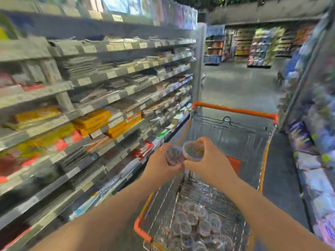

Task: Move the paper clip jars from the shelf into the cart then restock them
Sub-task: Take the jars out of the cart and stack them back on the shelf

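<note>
1. Store aisle flooring [241,91] is stretching ahead, grey and bare, with the whole view smeared by motion blur.
2. Shelving [101,98] is running along the left of a wire shopping cart [233,134], stacked with flat packets whose labels are too blurred to read; yellow and orange packs [94,120] are lying on a middle tier.
3. More blurred goods [311,145] are crowding the rack to the right of the cart.
4. Orange trim is edging the cart's far rim and near left corner, and an orange panel [234,164] is showing inside it.
5. Both bare forearms are reaching forward over the cart's basket.
6. The left hand [161,164] is curling around a small clear jar [175,156], fingers clamped under and around its side, the jar tipping toward the right hand.
7. The right hand [212,163] is gripping a second jar [193,150] from behind, thumb and fingers closed along its far rim, its round lid facing up toward the camera.
8. The two jars are touching, held above the cart's near half, level with the lower shelf tiers.
9. A pile of similar clear jars [195,227] is lying in the near end of the cart, below the forearms.
</note>
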